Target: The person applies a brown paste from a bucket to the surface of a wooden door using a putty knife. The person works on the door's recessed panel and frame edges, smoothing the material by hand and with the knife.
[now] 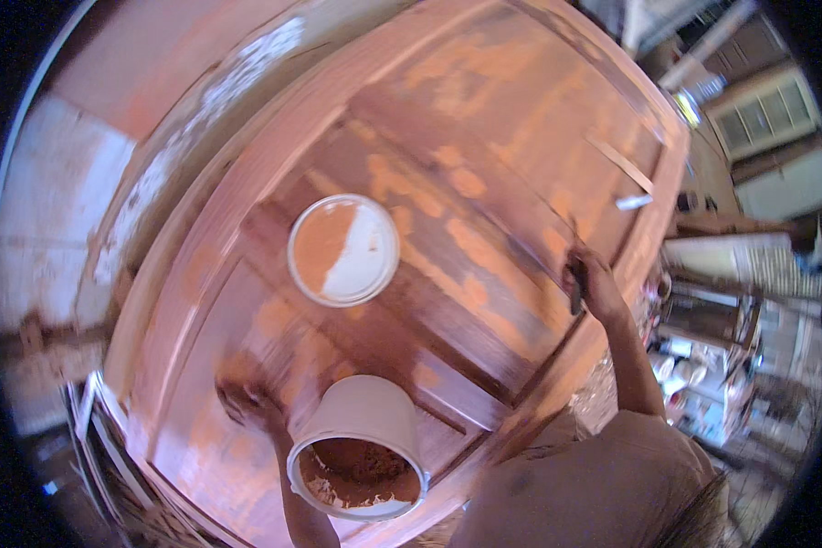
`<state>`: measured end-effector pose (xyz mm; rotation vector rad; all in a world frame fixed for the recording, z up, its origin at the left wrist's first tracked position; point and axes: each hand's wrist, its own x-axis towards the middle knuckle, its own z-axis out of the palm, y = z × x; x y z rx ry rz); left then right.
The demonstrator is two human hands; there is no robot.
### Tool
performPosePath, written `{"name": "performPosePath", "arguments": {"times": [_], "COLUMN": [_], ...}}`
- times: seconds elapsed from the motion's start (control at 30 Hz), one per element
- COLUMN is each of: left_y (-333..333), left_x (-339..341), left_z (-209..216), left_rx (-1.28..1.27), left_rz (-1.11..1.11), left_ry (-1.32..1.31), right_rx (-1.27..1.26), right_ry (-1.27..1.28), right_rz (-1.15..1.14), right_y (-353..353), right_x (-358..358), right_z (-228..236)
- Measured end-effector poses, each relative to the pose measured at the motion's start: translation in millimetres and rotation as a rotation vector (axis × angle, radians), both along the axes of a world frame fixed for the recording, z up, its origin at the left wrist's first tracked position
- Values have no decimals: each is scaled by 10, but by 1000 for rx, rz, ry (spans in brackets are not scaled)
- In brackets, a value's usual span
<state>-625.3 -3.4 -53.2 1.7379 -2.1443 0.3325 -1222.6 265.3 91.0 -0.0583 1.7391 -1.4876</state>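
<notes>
A large reddish-brown wooden panelled door (511,164) lies before me, with orange patches smeared over its panels and mouldings. My right hand (592,281) is closed around a dark-handled tool (576,294) near the door's right edge; its thin far end touches or hovers over the wood. On the left, my left hand (247,400) is over the lower panel, its fingers smeared by motion. Beside that forearm is a pale bucket (367,411), its mouth facing me, with reddish-brown material inside. A round white lid (365,260) on the door is partly covered in orange paste.
A thin wooden strip (623,164) and a small whitish piece (632,202) lie at the door's upper right. Pale, stained boards (55,192) stand at the left. Cluttered shelves (712,352) and a window frame (763,123) are at the right.
</notes>
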Motion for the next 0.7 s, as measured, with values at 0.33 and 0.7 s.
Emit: {"name": "performPosePath", "arguments": {"times": [0.33, 0.7], "left_y": [-14, -80], "left_x": [194, 220], "left_z": [-289, -262], "left_rx": [-7, 35], "left_rz": [-16, -19], "left_ry": [32, 33], "right_rx": [502, 920], "right_ry": [742, 377], "right_rz": [-8, 68], "right_y": [2911, 3872], "right_x": [1186, 1816], "right_z": [-979, -1287]}}
